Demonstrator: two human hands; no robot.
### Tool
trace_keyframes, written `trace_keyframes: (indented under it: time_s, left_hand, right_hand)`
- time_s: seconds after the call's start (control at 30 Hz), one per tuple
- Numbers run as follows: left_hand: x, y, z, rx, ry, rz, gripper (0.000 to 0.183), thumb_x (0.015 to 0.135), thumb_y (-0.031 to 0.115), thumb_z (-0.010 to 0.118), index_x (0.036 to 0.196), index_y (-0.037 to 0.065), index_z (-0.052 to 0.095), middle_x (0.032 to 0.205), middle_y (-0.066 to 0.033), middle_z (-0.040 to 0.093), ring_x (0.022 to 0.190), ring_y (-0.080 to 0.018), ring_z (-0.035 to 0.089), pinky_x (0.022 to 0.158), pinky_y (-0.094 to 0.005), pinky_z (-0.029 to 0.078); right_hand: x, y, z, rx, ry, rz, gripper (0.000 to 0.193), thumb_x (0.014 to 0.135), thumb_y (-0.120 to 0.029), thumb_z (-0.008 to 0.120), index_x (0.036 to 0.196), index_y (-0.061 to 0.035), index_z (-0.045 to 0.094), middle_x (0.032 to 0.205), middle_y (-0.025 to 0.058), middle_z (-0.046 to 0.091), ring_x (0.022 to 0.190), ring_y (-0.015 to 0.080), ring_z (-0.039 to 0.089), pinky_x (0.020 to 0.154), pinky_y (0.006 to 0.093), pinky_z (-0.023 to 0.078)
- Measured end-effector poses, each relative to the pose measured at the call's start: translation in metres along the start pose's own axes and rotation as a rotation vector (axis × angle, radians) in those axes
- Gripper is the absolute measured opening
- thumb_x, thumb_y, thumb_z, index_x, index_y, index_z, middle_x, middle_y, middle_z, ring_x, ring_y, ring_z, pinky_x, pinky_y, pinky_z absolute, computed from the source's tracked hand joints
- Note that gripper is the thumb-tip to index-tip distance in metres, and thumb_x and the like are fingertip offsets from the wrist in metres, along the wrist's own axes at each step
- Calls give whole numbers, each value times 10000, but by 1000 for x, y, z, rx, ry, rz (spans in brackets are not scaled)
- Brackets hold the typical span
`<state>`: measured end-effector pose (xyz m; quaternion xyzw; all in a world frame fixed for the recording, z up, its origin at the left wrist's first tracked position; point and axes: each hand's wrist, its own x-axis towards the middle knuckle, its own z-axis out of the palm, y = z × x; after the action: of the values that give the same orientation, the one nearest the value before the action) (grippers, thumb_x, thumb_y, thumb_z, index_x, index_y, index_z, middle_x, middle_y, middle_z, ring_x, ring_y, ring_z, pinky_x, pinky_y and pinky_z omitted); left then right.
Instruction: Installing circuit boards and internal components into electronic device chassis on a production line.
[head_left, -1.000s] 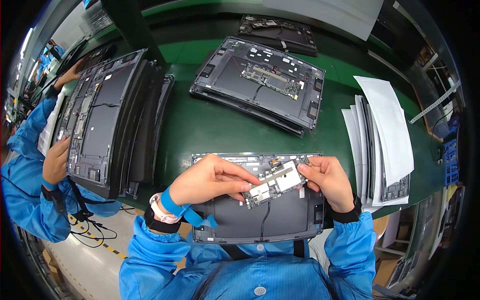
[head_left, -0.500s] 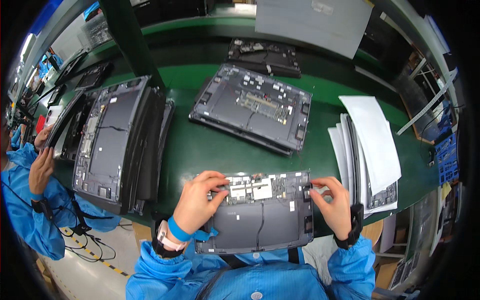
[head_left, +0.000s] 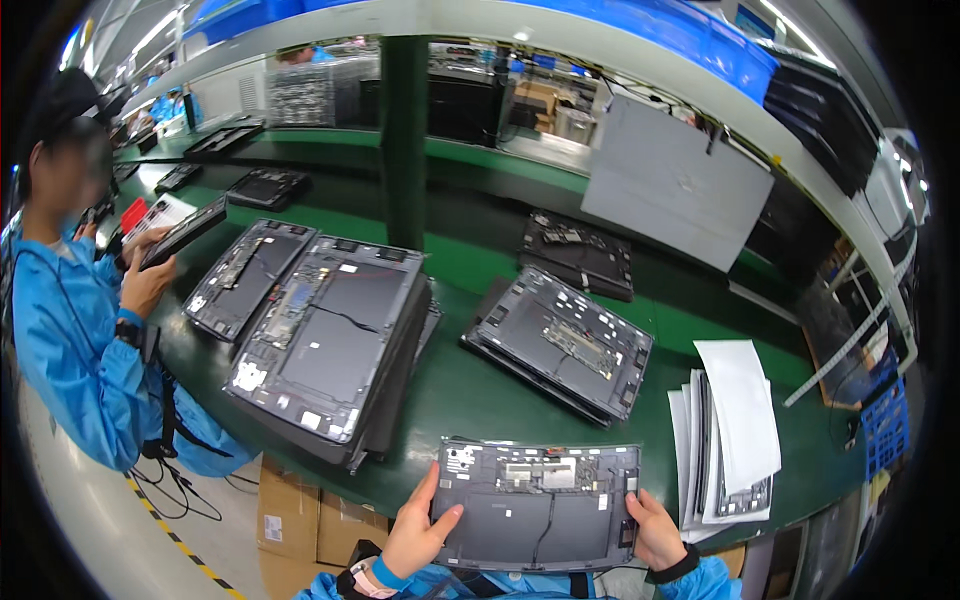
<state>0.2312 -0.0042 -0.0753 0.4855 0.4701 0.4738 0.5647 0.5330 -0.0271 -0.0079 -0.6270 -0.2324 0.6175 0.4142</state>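
Note:
Close to my body, at the table's front edge, a dark grey laptop base [head_left: 580, 520] shows its circuit board along the far side and a black cable down the middle. My left hand [head_left: 418, 535] grips its left edge, thumb on top. On the opposite edge my right hand [head_left: 655, 532] is closed too, its thumb on the upper face. The undersides of both hands are partly hidden. Just beyond lies a stack of similar laptop bases [head_left: 520, 325]. A taller stack of laptop bases [head_left: 375, 345] stands to the left of my hands.
White sheets [head_left: 742, 420] are piled with dark panels at the right. A grey panel [head_left: 680, 185] leans at the back. On the left a co-worker [head_left: 75, 330] in blue holds a dark device [head_left: 185, 232]. A green post [head_left: 404, 140] rises behind the stacks; cardboard boxes [head_left: 320, 520] sit below.
My view has tilted up and turned left. My hands have shifted from the board and far right corner to the base's two sides. The co-worker has lifted a dark device.

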Motion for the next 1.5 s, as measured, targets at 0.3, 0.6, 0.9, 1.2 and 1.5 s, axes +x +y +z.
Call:
trace_keyframes:
  time_s: [0.3, 0.6, 0.9, 1.2, 1.5]
  left_hand:
    - [-32, 107, -40, -401, -427, -296, 850, 824, -42, 609, 1440, 39, 28, 1364, -180, 349, 1228, -235, 424, 988, -365, 400]
    - [-37, 176, -138, -366, 315, 237, 683, 698, 110, 609, 1295, -94, 349, 1236, -192, 510, 1124, -272, 528, 960, -353, 425]
    - [25, 143, -237, -249, 733, 594, 506, 825, 47, 526, 1298, -39, 365, 1265, -157, 486, 1155, -244, 483, 976, -360, 389]
    - [107, 72, -285, -351, 911, 362, 286, 851, 58, 563, 1123, 17, 483, 1058, -106, 592, 956, -201, 601, 778, -308, 505]
    - [105, 86, -293, -74, 918, 32, 227, 858, 269, 613, 810, 81, 495, 528, 31, 432, 400, -85, 466, 386, -198, 432]
  right_hand:
    - [-42, -88, 18, -66, -47, -194, 265, 966, -159, 443, 1123, 43, 508, 962, 88, 634, 817, 149, 633, 732, 280, 531]
    - [83, -245, 92, -321, -383, -364, 404, 932, -314, 523, 1161, 20, 532, 1117, 147, 604, 1059, 222, 566, 904, 366, 449]
    - [388, -250, -14, -630, 409, -350, 478, 698, -198, 751, 1040, 105, 609, 1011, 247, 621, 931, 316, 613, 746, 479, 501]
    - [449, -247, 26, -785, 401, -99, 488, 793, -340, 715, 1070, 49, 615, 1082, 175, 633, 1015, 295, 601, 877, 409, 477]
    - [371, -245, 49, 401, -5, -170, 233, 901, -99, 523, 1087, 40, 502, 1117, 197, 560, 1022, 333, 580, 918, 501, 472]
